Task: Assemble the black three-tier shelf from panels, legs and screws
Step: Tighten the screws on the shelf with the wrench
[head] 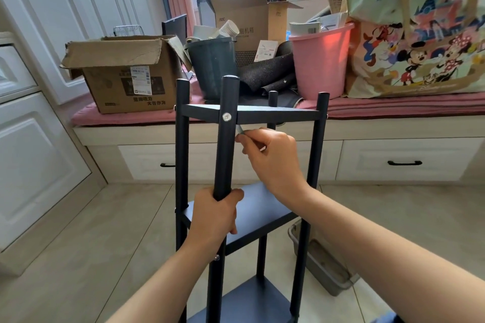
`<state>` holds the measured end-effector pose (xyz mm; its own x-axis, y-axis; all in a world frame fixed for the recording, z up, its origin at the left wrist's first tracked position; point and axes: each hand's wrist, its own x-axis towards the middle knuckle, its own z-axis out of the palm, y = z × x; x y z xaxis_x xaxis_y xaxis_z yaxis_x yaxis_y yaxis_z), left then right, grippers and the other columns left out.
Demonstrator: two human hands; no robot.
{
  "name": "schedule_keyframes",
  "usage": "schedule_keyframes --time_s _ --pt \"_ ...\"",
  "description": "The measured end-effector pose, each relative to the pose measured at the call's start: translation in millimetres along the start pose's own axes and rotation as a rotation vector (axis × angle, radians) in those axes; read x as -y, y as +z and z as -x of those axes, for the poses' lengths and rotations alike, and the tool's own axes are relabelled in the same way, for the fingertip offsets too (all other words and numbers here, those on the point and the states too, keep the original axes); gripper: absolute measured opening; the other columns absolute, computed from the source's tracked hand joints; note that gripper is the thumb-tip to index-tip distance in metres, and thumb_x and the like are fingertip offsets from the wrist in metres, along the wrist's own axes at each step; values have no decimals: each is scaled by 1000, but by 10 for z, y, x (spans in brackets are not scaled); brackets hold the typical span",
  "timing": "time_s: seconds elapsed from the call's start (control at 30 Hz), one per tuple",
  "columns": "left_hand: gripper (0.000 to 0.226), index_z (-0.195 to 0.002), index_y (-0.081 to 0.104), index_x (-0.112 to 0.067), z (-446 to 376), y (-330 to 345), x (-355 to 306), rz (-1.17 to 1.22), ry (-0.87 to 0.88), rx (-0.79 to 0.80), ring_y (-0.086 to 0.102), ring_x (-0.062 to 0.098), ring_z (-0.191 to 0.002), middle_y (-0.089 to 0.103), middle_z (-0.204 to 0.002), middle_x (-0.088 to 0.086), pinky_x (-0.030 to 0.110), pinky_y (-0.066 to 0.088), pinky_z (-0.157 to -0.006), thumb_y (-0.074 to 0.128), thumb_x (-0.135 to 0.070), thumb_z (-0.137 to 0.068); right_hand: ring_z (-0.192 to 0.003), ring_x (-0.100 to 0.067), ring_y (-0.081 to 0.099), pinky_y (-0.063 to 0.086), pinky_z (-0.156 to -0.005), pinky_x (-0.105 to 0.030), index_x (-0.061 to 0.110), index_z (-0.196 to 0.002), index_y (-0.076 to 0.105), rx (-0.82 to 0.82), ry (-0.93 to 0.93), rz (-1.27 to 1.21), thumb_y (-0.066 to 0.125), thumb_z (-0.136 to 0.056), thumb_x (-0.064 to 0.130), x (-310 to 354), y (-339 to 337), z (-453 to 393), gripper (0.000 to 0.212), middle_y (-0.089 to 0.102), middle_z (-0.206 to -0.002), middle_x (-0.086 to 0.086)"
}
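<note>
Standing upright on the floor at centre frame: shelf [249,118], three panels already sitting between four legs. Steadying the near leg [225,144] with left hand [214,214] wrapped around it. Pinching a small metal tool [240,130] in right hand [270,157], just at 4 o'clock of the top screw [226,117]. Seemingly finishing tightening; little remaining.
</note>
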<state>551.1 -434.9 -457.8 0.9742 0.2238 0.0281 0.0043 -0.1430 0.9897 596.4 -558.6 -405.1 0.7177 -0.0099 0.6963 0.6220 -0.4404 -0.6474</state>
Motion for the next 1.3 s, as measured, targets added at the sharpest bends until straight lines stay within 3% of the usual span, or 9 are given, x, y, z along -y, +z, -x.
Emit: schedule_keyframes --time_s 0.1,0.3,0.53,0.73,0.83,0.97,1.13,1.3 --pt "19 -73 55 -1 0 -8 3 6 5 8 38 15 -33 40 -42 3 29 43 -42 64 -4 -90 -64 -20 65 53 -66 -37 4 -84 77 -15 -9 -4 66 -94 13 -17 30 -2 17 71 -71 -6" --pt "28 -65 49 -5 -10 -86 5 32 -21 30 35 15 -33 39 -42 3 29 41 -42 63 -2 -89 -65 -24 67 54 -64 -42 2 -87 77 -73 -81 20 67 -93 13 -51 145 5 16 71 -72 -10" --pt "44 -53 42 -14 -6 -181 1 65 -27 60 30 14 -31 34 -41 1 25 35 -38 61 2 -89 -64 -19 66 55 -64 -35 3 -89 78 -119 -113 -15 67 -92 10 -69 370 -13 13 72 -73 -6" --pt "56 -43 42 -23 -24 -252 1 89 -40 65 28 14 -31 32 -41 0 23 34 -36 61 3 -89 -66 -8 60 45 -67 -9 3 -91 78 -128 -85 -66 67 -93 12 -53 560 -30 13 71 -75 -4" --pt "61 -37 46 -24 -38 -273 1 88 -40 71 28 13 -32 32 -41 -1 23 34 -36 60 2 -90 -66 -12 62 46 -66 -11 2 -89 77 -148 -73 -95 67 -93 11 -35 657 -43 14 72 -75 -4" --pt "61 -37 44 -24 -61 -297 -4 84 -35 73 26 14 -32 30 -41 -1 22 34 -37 59 2 -90 -67 -21 65 51 -65 -28 1 -89 77 -149 -40 -149 66 -94 12 -17 784 -66 16 72 -74 -8" --pt "63 -34 44 -24 -60 -307 -19 73 -27 86 24 13 -34 28 -41 -1 23 34 -37 57 2 -89 -65 -16 61 41 -64 -5 0 -88 76 -184 -20 -200 64 -93 7 8 877 -90 14 72 -73 -10" --pt "63 -34 44 -24 -72 -322 -3 64 -27 87 26 13 -33 30 -41 -1 22 34 -37 58 2 -90 -68 -24 64 44 -65 -13 -1 -87 75 -151 -33 -195 64 -93 7 -8 866 -123 15 71 -73 -11"
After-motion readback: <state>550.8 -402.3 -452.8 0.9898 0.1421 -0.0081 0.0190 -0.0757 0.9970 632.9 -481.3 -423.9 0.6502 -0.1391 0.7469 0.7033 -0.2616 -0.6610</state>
